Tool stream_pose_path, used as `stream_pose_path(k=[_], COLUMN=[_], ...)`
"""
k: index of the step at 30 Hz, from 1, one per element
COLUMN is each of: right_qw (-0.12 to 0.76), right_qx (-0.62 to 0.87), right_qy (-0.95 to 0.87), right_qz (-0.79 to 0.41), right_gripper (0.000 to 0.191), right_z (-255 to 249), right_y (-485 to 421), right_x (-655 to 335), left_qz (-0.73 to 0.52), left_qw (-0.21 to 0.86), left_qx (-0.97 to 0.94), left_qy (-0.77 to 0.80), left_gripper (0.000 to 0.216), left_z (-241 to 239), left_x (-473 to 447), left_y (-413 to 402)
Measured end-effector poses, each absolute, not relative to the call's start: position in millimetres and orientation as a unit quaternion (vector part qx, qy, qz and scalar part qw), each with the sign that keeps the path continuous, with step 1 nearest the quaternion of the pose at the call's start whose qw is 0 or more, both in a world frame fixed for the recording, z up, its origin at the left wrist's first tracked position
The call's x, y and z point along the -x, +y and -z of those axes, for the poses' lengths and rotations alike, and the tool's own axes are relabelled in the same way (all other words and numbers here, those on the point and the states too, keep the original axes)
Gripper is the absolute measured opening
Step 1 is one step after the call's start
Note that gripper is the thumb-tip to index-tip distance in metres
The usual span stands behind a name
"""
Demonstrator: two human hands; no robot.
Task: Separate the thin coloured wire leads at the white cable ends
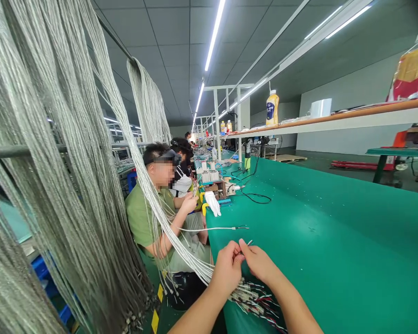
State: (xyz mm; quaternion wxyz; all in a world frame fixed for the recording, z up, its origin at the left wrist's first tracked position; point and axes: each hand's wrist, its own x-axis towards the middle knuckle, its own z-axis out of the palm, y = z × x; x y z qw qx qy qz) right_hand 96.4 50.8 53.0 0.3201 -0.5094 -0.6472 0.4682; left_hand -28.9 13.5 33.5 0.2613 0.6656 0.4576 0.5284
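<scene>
Close together above the green table (316, 241), my left hand (227, 266) and my right hand (259, 262) both pinch the end of a thin cable. A short wire tip (250, 242) pokes out past my right thumb; the rest of that end is hidden by my fingers. A bundle of grey-white cables (181, 248) runs down from the upper left and passes behind my left hand. Its stripped ends (256, 299), with white, red and black wires, lie at the table's edge below my wrists. One single cable (226, 228) lies apart, just beyond my hands.
Thick hanks of cable (66, 139) hang from a metal rail at the left. A co-worker in a green shirt (139, 213) sits beside the table, holding wires. Farther along are a white glove (213, 204), a bench machine (212, 178) and a shelf (299, 121) with a yellow bottle (272, 107).
</scene>
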Motion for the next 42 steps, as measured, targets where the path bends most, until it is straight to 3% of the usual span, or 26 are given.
stream_pose_path(k=[9, 14, 18, 26, 33, 38, 42], right_qw=[0.349, 0.340, 0.352, 0.423, 0.553, 0.505, 0.422], right_qx=[0.571, 0.540, 0.496, 0.436, 0.370, 0.408, 0.482], right_qy=[-0.615, -0.533, -0.463, -0.358, -0.276, -0.277, -0.436], right_qz=[-0.417, -0.556, -0.645, -0.709, -0.694, -0.708, -0.632], right_gripper=[0.037, 0.054, 0.056, 0.056, 0.040, 0.050, 0.056], right_z=[-42.2, -45.4, -48.4, -53.0, -54.4, -52.8, -45.9], right_y=[57.6, 53.9, 53.3, 54.4, 50.4, 48.9, 49.2], right_x=[-103.0, -104.1, -108.0, -117.0, -163.1, -139.8, -115.4], left_qz=[-0.466, -0.444, -0.436, -0.427, -0.403, -0.422, -0.440], left_qw=[0.252, 0.215, 0.203, 0.211, 0.195, 0.181, 0.199], left_qx=[-0.702, -0.717, -0.726, -0.733, -0.721, -0.694, -0.682], left_qy=[0.476, 0.493, 0.492, 0.486, 0.529, 0.555, 0.550], left_gripper=[0.013, 0.018, 0.022, 0.024, 0.021, 0.020, 0.018], left_z=[-39.9, -42.6, -44.1, -47.7, -39.2, -34.8, -34.7], left_x=[25.4, 25.0, 22.9, 12.9, 20.1, 20.2, 20.0], left_y=[7.1, 6.2, 7.1, 12.1, 10.4, 14.3, 16.2])
